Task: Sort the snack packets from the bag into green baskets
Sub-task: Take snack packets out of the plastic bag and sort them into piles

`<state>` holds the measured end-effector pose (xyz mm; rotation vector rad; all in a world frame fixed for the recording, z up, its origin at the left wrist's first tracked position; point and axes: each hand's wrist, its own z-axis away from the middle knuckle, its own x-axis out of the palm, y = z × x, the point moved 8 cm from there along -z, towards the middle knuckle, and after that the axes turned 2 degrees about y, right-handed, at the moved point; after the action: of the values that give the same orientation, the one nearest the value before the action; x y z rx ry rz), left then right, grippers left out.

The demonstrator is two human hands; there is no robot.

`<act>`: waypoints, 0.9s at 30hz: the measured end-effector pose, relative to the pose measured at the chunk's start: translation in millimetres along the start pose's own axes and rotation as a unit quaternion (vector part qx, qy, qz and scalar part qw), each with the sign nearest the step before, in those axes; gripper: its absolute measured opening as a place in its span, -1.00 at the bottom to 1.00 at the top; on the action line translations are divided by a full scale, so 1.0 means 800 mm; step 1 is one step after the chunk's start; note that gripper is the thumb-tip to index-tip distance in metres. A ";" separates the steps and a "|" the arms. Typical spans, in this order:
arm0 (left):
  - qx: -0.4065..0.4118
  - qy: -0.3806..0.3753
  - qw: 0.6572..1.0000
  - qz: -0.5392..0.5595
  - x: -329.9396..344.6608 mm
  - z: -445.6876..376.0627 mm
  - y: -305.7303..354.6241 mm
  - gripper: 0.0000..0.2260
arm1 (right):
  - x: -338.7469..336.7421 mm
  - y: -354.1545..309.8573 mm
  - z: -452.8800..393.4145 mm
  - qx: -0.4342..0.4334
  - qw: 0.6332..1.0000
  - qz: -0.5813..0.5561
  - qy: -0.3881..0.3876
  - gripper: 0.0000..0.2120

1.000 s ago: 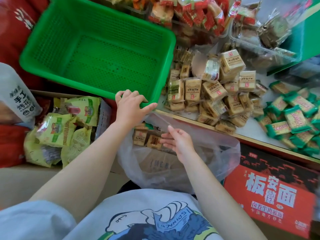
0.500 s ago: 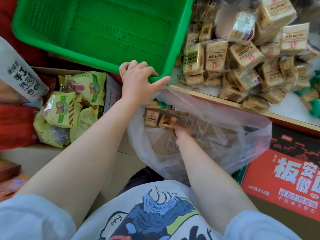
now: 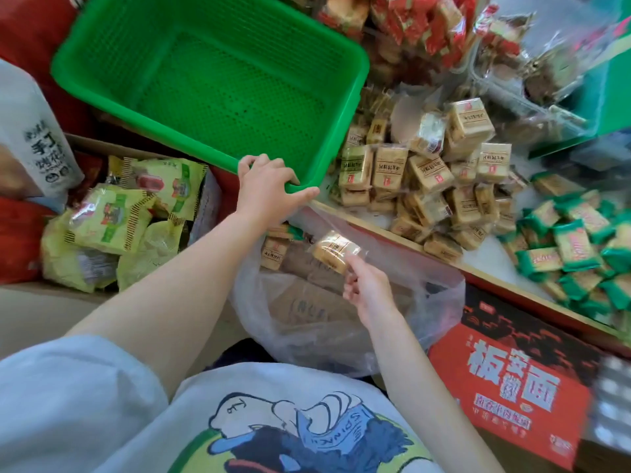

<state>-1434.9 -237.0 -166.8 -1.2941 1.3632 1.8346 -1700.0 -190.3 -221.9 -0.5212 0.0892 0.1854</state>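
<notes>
An empty green basket (image 3: 143, 39) sits tilted at the top centre. My left hand (image 3: 269, 189) grips its near rim, fingers curled over the edge. Below it hangs a clear plastic bag (image 3: 433, 298) with a few tan snack packets (image 3: 275, 252) at its far side. My right hand (image 3: 367, 290) pinches one tan snack packet (image 3: 333, 250) by its wrapper edge and holds it above the bag's opening.
A pile of tan packets (image 3: 423, 172) lies on the white shelf to the right, with green-wrapped packets (image 3: 573, 247) beyond. Yellow-green packets (image 3: 112, 216) fill a box at left. A red carton (image 3: 512, 380) stands at lower right. Red snack packs (image 3: 409, 22) lie behind the basket.
My right hand was reaching down inside the bag; now it has come up out of it holding one tan packet. My left hand has stayed on the basket rim.
</notes>
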 end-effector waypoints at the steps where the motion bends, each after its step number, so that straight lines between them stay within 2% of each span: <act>1: -0.002 -0.002 1.000 -0.004 -0.001 0.000 0.001 -0.46 | -0.001 -0.022 0.006 -0.037 0.999 -0.013 0.017 -0.83; 4: -0.005 -0.013 1.000 -0.008 0.000 0.000 0.000 -0.47 | 0.008 -0.090 0.015 -0.142 0.988 -0.041 0.045 -0.86; 7: -0.006 -0.011 1.000 -0.004 0.000 0.000 -0.001 -0.46 | 0.030 -0.148 0.008 -0.201 0.976 -0.076 0.035 -0.84; 12: -0.004 -0.012 1.000 -0.013 0.000 0.001 0.000 -0.45 | 0.051 -0.174 -0.010 -0.176 0.968 -0.180 -0.005 -0.71; 16: -0.004 -0.011 1.000 -0.010 0.001 0.002 -0.001 -0.46 | 0.050 -0.160 -0.012 -0.152 0.967 -0.201 -0.027 -0.68; 23: 0.000 -0.016 1.000 -0.003 0.001 0.003 0.001 -0.32 | 0.059 -0.217 -0.010 -0.182 0.965 -0.183 -0.046 -0.52; 25: 0.002 -0.013 1.000 -0.001 0.001 0.003 0.000 -0.29 | 0.058 -0.204 -0.003 -0.176 0.969 -0.167 -0.045 -0.58; 27: 0.003 -0.011 1.000 -0.001 0.001 0.003 -0.001 -0.29 | 0.056 -0.172 0.000 -0.165 0.973 -0.152 -0.052 -0.72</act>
<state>-1435.7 -234.4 -167.6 -1.2682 1.3549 1.8365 -1629.1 -300.6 -160.5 -0.8485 -0.1270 -0.0748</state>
